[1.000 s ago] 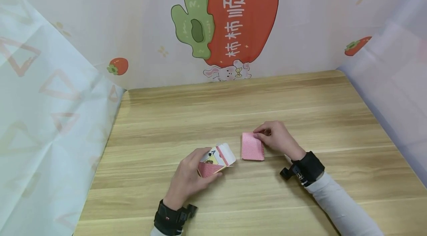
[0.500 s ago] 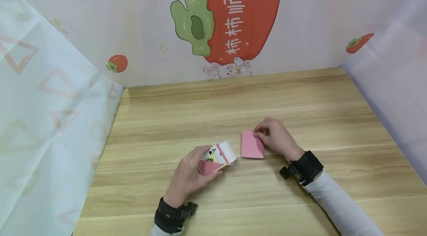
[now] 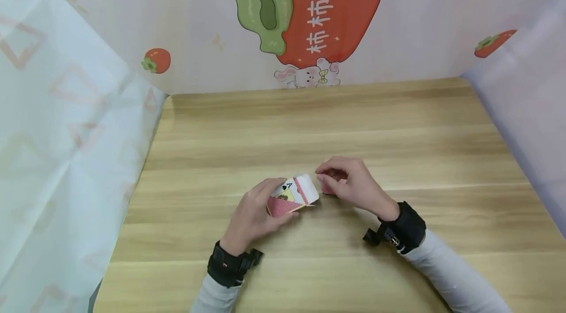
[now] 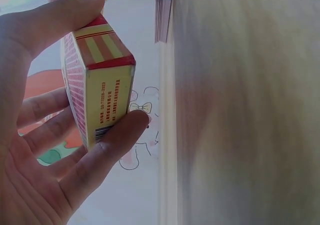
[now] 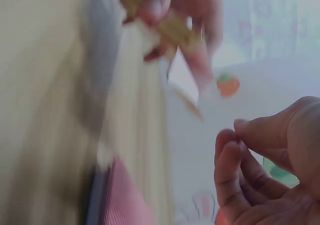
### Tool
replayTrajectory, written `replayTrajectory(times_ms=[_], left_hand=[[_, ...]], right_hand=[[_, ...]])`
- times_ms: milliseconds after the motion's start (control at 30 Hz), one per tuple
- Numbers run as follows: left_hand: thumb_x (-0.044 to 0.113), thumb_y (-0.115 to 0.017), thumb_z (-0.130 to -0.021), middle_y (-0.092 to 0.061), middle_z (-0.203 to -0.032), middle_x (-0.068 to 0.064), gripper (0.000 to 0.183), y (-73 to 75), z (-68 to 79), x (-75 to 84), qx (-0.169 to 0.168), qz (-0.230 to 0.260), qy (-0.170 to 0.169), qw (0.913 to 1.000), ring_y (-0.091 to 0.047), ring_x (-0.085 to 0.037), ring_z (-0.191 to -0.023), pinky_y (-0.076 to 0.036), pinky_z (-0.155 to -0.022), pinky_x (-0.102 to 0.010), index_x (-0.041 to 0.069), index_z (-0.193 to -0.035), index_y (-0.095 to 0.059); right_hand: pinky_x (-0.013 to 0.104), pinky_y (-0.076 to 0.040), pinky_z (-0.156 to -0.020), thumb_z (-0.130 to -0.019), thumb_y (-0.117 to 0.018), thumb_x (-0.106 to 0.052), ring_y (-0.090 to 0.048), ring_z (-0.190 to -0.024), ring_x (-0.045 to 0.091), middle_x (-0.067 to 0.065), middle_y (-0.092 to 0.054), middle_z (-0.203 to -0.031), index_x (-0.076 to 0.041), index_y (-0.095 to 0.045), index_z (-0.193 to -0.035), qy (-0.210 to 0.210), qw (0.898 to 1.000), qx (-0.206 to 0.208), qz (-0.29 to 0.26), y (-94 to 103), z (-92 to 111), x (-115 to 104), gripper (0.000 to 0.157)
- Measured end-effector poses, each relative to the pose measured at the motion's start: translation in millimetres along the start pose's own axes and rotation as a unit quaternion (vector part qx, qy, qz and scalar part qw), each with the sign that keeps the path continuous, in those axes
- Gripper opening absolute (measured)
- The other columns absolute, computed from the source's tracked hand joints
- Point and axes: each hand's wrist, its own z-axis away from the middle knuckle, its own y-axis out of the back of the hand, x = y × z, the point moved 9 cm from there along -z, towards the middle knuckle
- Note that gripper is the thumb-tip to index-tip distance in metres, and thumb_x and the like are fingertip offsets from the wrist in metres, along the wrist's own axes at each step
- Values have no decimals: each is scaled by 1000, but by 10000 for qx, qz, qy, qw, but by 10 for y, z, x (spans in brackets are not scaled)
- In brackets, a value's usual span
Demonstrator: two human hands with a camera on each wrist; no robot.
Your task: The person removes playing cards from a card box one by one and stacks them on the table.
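Observation:
My left hand grips a playing-card box above the table, its thumb on one side and fingers on the other. The box is red-patterned, with an ace of spades on its front and its white flap standing open towards the right. In the left wrist view its yellow printed end shows. A stack of cards with pink backs lies on the table, mostly hidden under my right hand in the head view. Thumb and forefinger of that hand meet at the tips, with nothing visible between them.
The wooden table is bordered at the back by a white cloth with a large persimmon print. More cloth hangs at the left and right sides. Black camera straps sit on both wrists.
My right hand has moved left from the stack's far right corner, across the stack and closer to the box's flap. The left hand keeps its grip on the box. The head view has tilted down slightly.

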Motion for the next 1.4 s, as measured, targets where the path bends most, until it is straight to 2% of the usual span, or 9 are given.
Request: replayTrajectory(times_ms=[133, 233, 400, 567, 800, 1033, 1233, 1400], left_hand=[[39, -92, -72, -70, -123, -3, 74, 17, -40, 23, 32, 34, -119, 9999, -67, -12, -103, -60, -85, -32, 8, -132, -63], [40, -91, -73, -70, -124, -3, 72, 21, -49, 52, 63, -5, -266, 9996, -68, -14, -106, -60, -87, -33, 8, -131, -64], [41, -92, -72, -71, -125, -4, 73, 0, -11, 99, 82, -16, -481, 9988, -68, -16, -110, -59, -87, -34, 9, -131, -65], [44, -92, -70, -70, -125, -3, 74, -6, 0, 116, 62, -85, -486, 9988, -67, -15, -111, -59, -87, -33, 10, -130, -66], [44, -91, -71, -70, -125, -2, 73, 20, -2, 130, 47, -167, -461, 9988, -67, -13, -111, -59, -88, -31, 9, -131, -66], [44, -89, -74, -70, -125, -1, 72, 44, -13, 118, 67, -139, -399, 9991, -67, -12, -109, -59, -86, -31, 11, -132, -65], [44, -90, -74, -70, -125, -2, 74, 36, 26, 105, 34, -28, -209, 9998, -68, -13, -104, -60, -81, -33, 10, -134, -62], [41, -92, -71, -70, -123, -3, 75, 60, 13, 81, 86, -45, -54, 9999, -67, -13, -100, -60, -79, -33, 10, -133, -62]], right_hand=[[25, -55, -63, -90, -77, -6, -66, -75, 11, -3, -71, -89, -8, -78, -99, 19, 9985, -344, -427, -201, 30, -115, 10], [26, -57, -62, -89, -78, -8, -67, -74, 9, -3, -72, -89, -9, -76, -98, -183, 9971, -538, -504, -337, 51, -92, 9], [27, -57, -59, -84, -79, -4, -64, -66, 10, -3, -68, -81, -11, -69, -97, -570, 9950, -548, -612, -470, 116, 16, 18], [26, -56, -59, -81, -79, -2, -63, -63, 12, -2, -65, -79, -11, -66, -97, -807, 9928, -523, -716, -503, 139, 41, 23], [27, -57, -59, -85, -80, -7, -65, -62, 13, 0, -67, -79, -8, -67, -96, -908, 9913, -549, -780, -470, 140, 20, 17], [29, -59, -63, -88, -80, -15, -70, -66, 15, 5, -71, -82, -2, -68, -100, -968, 9891, -589, -937, -402, 113, 35, 22], [30, -57, -55, -90, -78, -14, -72, -59, 29, 10, -73, -82, 1, -65, -104, -1150, 9827, -715, -1266, -292, 127, 29, 24], [36, -57, -51, -92, -76, -15, -72, -63, 38, 13, -71, -86, 1, -66, -110, -1494, 9782, -665, -1281, -96, 85, 77, 26]])
